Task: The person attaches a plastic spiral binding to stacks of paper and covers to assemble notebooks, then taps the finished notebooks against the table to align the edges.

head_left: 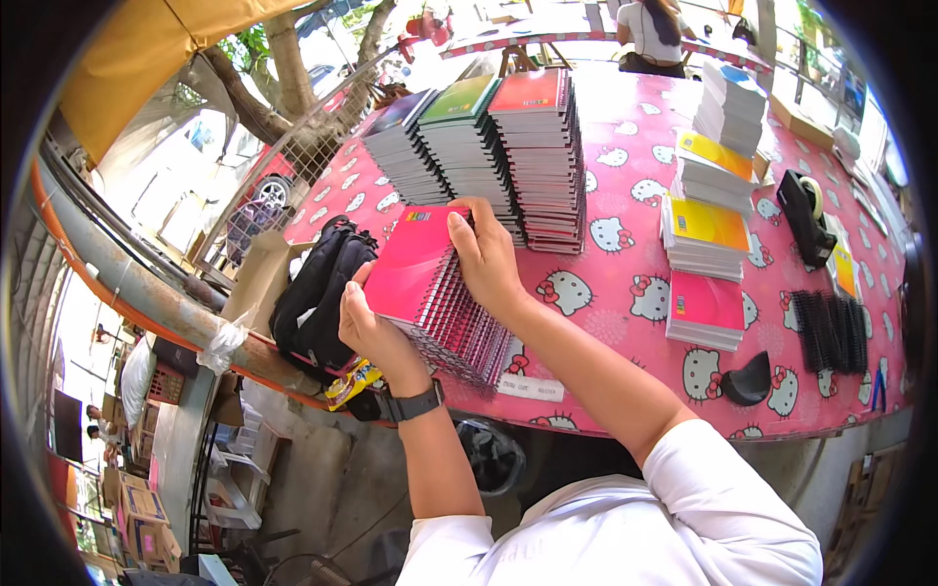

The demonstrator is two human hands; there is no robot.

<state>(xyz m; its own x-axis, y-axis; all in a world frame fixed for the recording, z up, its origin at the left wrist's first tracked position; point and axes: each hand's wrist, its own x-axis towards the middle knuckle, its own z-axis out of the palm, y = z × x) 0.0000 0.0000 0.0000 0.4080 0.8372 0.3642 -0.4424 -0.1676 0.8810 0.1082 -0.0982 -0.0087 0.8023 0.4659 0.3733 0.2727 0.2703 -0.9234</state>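
Observation:
A stack of pink spiral notebooks rises at the table's near left edge, its black coil bindings facing right. My left hand wraps the near left corner of the upper notebooks, thumb up along the side. Across the far right corner curls my right hand, its fingers over the top cover and the coils. Just beyond stand three tall piles of finished spiral notebooks: one dark blue, one green, one red-orange. My left palm is hidden.
On the pink cat-patterned table, unbound yellow and pink booklet stacks line the right. Further right are a tape dispenser, black coils and a black curved piece. A black bag sits left. Another person is far off.

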